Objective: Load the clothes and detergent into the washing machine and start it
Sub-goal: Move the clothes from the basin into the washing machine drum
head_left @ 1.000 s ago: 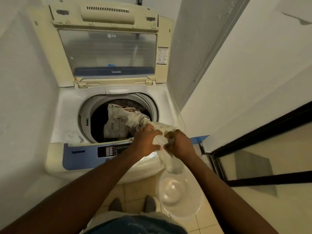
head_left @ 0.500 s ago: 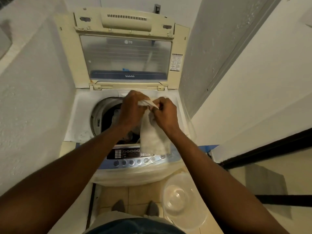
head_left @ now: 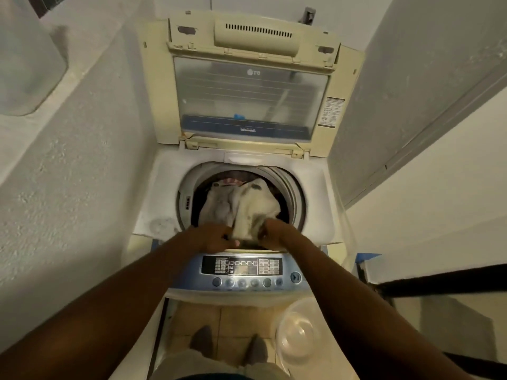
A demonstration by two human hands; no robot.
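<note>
Cloth, white, hangs into the drum at its front edge. Left hand and right hand each grip its near end, fingers curled.

The left hand and right hand are motion-blurred at the front rim of the drum. They grip a pale cloth, with fingertips buried in its folds. The cloth's lower end is hidden behind the hands. Other clothes show only as slivers at the drum's back edge. Print on the panel and on the lid sticker is too small to read. The left arm and right arm run off the bottom edge. The right arm covers part of a clear bowl. A translucent container is cut off at the top left corner.
</note>
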